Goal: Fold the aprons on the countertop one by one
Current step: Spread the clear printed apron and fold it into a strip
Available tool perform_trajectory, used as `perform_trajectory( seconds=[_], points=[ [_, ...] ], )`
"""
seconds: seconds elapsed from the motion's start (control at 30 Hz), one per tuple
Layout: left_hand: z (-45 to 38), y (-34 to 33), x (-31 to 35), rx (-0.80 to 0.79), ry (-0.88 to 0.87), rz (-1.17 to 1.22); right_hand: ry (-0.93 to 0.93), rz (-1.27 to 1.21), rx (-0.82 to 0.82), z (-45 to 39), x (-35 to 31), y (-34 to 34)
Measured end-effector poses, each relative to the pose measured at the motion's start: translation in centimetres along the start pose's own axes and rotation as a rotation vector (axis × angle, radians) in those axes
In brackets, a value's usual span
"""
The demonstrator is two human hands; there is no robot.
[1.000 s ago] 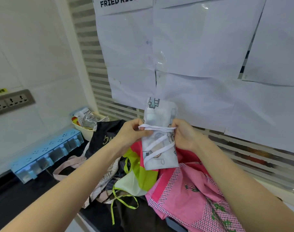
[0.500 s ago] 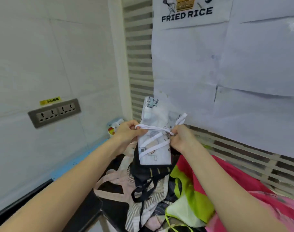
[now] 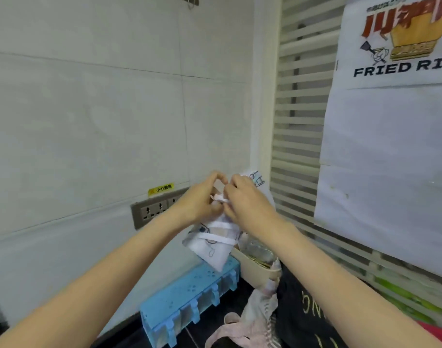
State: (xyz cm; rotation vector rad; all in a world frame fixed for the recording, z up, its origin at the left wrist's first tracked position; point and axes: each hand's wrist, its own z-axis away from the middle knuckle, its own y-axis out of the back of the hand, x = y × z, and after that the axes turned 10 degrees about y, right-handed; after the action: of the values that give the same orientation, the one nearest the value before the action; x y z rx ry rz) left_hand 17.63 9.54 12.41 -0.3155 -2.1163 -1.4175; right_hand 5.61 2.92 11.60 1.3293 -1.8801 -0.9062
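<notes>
Tying strap on folded apron, held mid-air.
Left hand (image 3: 198,200) and right hand (image 3: 248,204) both pinched on white strap (image 3: 221,199) between fingertips; apron (image 3: 212,243) bundle hanging just below fingers, above blue rack (image 3: 187,295).

Both hands are holding a folded white apron (image 3: 214,244) up in front of the wall. The left hand (image 3: 199,199) and right hand (image 3: 247,204) are pinching its white strap (image 3: 221,198) between them, while more strap is crossing the bundle below. A blue rack (image 3: 187,300) is sitting against the wall, with a beige bowl (image 3: 255,266), a black apron (image 3: 310,305) and a pink apron (image 3: 250,322) lying beside it.
</notes>
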Motion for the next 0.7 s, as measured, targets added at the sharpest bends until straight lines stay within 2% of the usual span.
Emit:
perform_trajectory(
  seconds=[0.13,0.2,0.27,0.37,0.47,0.53,0.6,0.7],
  points=[
    [-0.4,2.7,-2.1,0.012,0.001,-0.063,0.161,0.055,-0.043,-4.7,-0.8,0.2],
    [-0.5,3.9,-2.9,0.06,0.046,-0.021,0.18,-0.049,-0.099,-6.7,-1.1,0.5],
    [-0.6,5.4,-3.4,0.11,0.097,-0.037,0.153,-0.215,-0.076,-8.9,-1.2,0.4],
    [-0.3,8.0,-3.5,0.161,0.232,-0.158,-0.081,-0.564,0.126,-11.8,-1.0,0.2],
    [0.4,12.6,-2.7,0.256,0.336,-0.545,-0.289,-1.022,0.241,-14.9,-1.9,1.4],
    [0.7,15.9,-2.2,0.235,0.328,-0.652,-0.301,-1.268,0.234,-16.7,-3.2,3.1],
    [1.3,19.3,-1.2,0.229,0.296,-0.586,-0.259,-1.453,0.198,-18.7,-5.0,5.7],
    [2.1,24.0,0.6,0.26,0.273,-0.508,-0.181,-1.592,0.202,-21.9,-7.3,9.9]
  ],
)
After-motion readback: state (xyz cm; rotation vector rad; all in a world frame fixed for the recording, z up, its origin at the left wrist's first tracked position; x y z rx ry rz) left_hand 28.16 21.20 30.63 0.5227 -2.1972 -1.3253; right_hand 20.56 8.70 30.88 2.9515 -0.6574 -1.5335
